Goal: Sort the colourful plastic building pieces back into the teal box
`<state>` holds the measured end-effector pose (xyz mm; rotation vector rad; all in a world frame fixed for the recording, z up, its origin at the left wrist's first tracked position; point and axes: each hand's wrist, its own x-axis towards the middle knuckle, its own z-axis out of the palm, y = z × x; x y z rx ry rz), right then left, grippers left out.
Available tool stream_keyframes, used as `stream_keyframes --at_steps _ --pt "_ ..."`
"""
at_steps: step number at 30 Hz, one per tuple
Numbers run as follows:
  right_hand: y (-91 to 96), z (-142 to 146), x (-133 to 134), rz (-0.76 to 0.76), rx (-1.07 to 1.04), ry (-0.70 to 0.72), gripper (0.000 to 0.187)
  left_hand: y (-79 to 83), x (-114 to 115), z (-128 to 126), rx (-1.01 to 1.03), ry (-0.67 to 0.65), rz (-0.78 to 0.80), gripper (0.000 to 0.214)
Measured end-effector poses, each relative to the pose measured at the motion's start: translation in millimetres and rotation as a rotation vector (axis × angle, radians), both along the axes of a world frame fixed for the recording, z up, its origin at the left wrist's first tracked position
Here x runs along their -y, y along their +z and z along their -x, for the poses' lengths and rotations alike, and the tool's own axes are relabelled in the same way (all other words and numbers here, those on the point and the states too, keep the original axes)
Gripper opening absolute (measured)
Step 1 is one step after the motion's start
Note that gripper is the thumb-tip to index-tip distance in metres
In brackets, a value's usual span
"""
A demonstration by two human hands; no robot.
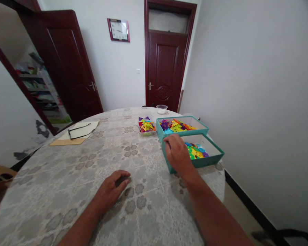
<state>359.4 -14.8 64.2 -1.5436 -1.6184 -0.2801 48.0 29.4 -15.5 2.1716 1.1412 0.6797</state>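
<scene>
Two hands, both mine, over a round table dressed in a patterned grey cloth.

Left hand: low at the cloth, near the middle of the table's close side. Thumb and fingers curve towards each other with a clear gap between them; I see nothing in that gap.

Right hand: at the left end of the nearer teal box, in front of that end of the rim. Fingers curled in towards the palm. Whether I have a piece pinched there I cannot tell, nor whether the hand touches the rim.

Contents of the nearer box: flat plastic pieces in yellow, green, blue and purple, lying loose on the white floor; my right hand and forearm are just to their left.

Second teal box: directly behind the first, also open-topped, with a fuller heap of coloured pieces, purple at left, yellow and orange towards the right.

Left of that box, just beside it: a small clear tub heaped with pieces, mostly red and yellow. Farther back, a clear bowl.

Far left, well apart from both hands: dark-framed glasses on pale paper.
</scene>
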Motion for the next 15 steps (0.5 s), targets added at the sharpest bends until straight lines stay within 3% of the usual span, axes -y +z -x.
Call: stream_keyframes --at_steps 3,5,9,12,15 --pt "2.7 -31.8 5.6 -0.105 0.0 -0.28 0.02 3.1 1.1 -1.1 -0.02 0.0 -0.007 0.033" --pt "-2.6 -43.9 8.7 -0.144 -0.015 -0.352 0.021 4.3 1.8 -1.9 -0.027 0.007 -0.007 0.033" --pt "-10.2 -51.5 13.7 -0.094 -0.03 -0.24 0.021 3.1 1.6 -1.4 -0.027 0.018 -0.003 0.033" --pt "-3.9 -61.8 19.6 -0.026 -0.015 -0.114 0.018 2.3 1.0 -0.4 -0.038 0.017 -0.003 0.033" --pt "4.6 -85.8 29.1 0.012 0.019 -0.078 0.017 3.2 1.1 -0.8 -0.045 0.01 -0.004 0.033"
